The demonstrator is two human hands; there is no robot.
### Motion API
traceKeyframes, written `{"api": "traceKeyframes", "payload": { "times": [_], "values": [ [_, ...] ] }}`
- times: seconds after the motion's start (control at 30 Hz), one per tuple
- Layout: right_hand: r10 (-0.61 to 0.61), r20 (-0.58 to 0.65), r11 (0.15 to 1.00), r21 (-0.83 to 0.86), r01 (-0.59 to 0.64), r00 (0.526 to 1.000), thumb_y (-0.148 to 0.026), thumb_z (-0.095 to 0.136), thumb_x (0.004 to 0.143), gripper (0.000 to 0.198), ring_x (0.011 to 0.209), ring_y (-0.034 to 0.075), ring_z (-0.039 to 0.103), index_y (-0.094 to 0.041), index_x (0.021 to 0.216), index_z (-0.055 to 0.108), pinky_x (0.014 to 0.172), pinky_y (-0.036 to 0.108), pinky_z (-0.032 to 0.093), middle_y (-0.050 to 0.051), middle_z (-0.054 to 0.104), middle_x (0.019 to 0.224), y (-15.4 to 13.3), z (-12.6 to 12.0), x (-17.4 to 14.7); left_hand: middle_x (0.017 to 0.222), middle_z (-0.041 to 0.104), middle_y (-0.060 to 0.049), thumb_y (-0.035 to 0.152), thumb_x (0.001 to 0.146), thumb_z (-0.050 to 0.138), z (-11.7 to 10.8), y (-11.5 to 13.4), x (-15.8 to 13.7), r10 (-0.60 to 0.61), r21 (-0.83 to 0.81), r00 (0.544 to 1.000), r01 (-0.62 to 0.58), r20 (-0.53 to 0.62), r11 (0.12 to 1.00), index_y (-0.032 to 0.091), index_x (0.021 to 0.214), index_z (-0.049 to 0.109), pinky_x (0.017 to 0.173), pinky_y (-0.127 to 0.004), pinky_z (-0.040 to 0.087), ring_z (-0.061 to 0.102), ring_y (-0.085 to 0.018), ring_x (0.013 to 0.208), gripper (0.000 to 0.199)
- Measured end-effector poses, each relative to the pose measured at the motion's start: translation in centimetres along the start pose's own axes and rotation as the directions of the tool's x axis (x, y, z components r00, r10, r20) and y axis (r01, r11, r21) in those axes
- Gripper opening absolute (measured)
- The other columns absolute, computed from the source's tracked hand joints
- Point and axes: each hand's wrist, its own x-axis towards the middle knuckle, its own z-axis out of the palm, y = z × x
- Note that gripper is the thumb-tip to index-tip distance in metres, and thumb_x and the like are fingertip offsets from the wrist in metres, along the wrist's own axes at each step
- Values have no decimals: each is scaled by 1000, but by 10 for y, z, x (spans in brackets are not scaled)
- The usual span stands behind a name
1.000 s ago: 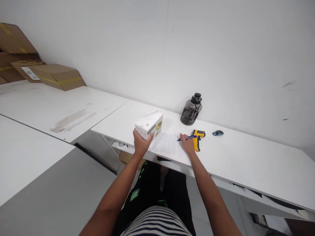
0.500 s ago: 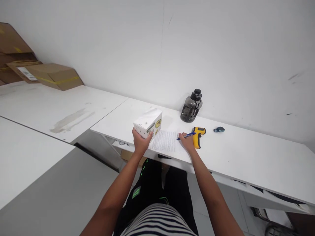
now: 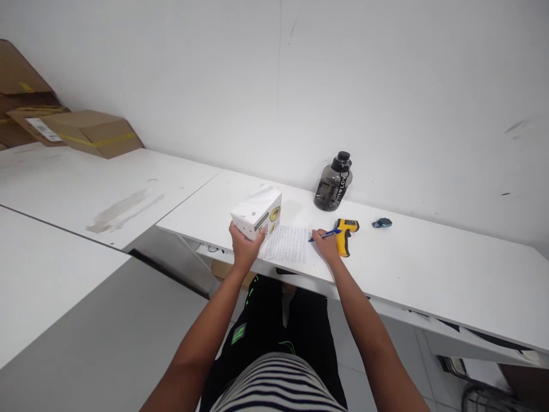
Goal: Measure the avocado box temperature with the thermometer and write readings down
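A white box (image 3: 258, 209) with avocado pictures on its side is in the grip of my left hand (image 3: 245, 247), thumb on one side and fingers round the near end. It is at the left edge of a handwritten sheet of paper (image 3: 286, 245). My right hand (image 3: 325, 246) is closed round a blue pen (image 3: 326, 235), at the sheet's right edge. Just beyond that hand lies a yellow and black infrared thermometer (image 3: 344, 240), partly behind the pen's end.
A dark translucent water bottle (image 3: 330, 189) stands against the wall. Right of the thermometer lies a small dark bluish object (image 3: 381, 222). Cardboard boxes (image 3: 96, 133) are on the adjoining table at far left. The white table's front edge (image 3: 412, 309) runs before my body.
The view has shifted very slightly. Both hands keep their holds on the box and the pen, with hardly any movement.
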Motion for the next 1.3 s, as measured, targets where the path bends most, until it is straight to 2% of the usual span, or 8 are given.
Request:
{"api": "traceKeyframes", "payload": {
  "times": [0.2, 0.43, 0.6, 0.8, 0.93, 1.17, 1.3],
  "values": [
    [4, -20, 1000, 14, -4, 1000, -53, 48, 81, 37, 67, 20, 54, -26, 56, 46, 72, 33, 44, -1, 54, 59, 2, 1, 1, 143, 50, -19, 38, 70, 83, 1, 2, 0, -4, 3, 1000, 4, -8, 1000, 19, 144, 33, 113, -46, 45, 54, -31, 135, 91],
    [-6, -22, 1000, -22, 5, 1000, -53, 48, 80, 36, 64, 19, 51, -27, 55, 41, 69, 32, 43, -2, 50, 55, 4, 1, 2, 146, 46, -22, 39, 73, 81, 1, 3, 0, 8, -9, 1000, -8, -3, 1000, 17, 146, 29, 115, -48, 43, 50, -32, 138, 92],
    [-13, -76, 999, -43, 9, 997, -53, 46, 81, 38, 63, 19, 50, -27, 55, 38, 69, 32, 42, -2, 47, 54, 3, 1, 1, 144, 47, -22, 41, 74, 81, 1, 3, -1, 8, -16, 1000, -8, 3, 1000, 18, 147, 29, 114, -48, 43, 51, -32, 137, 93],
    [9, -10, 1000, -12, -10, 1000, -51, 48, 81, 35, 67, 21, 56, -27, 56, 45, 71, 33, 45, 0, 56, 59, -1, -2, 1, 143, 47, -22, 42, 75, 80, 1, 5, -2, -4, -28, 1000, 4, 15, 1000, 17, 146, 28, 114, -48, 43, 50, -33, 138, 92],
    [36, -75, 999, -2, -36, 997, -51, 47, 83, 36, 74, 23, 59, -26, 58, 49, 75, 34, 46, 2, 61, 63, -3, -4, -1, 143, 48, -21, 41, 74, 81, 1, 5, -2, -10, -21, 1000, 11, 15, 1000, 18, 146, 29, 114, -47, 44, 50, -32, 137, 91],
    [81, -85, 996, -31, -84, 993, -68, 47, 90, 48, 82, 25, 62, -26, 74, 62, 78, 35, 45, 3, 68, 75, -7, -5, -6, 143, 49, -21, 40, 73, 81, 1, 5, -1, -8, -35, 1000, 8, 8, 999, 18, 144, 30, 114, -48, 43, 51, -31, 136, 91],
    [87, -85, 996, -7, -88, 993, -71, 44, 90, 52, 94, 26, 64, -25, 87, 68, 84, 36, 46, 5, 74, 93, -8, -6, -5, 143, 49, -21, 42, 73, 82, 2, 5, -1, -14, -43, 1000, 14, 14, 999, 18, 144, 30, 113, -47, 44, 51, -31, 137, 91]
  ]
}}
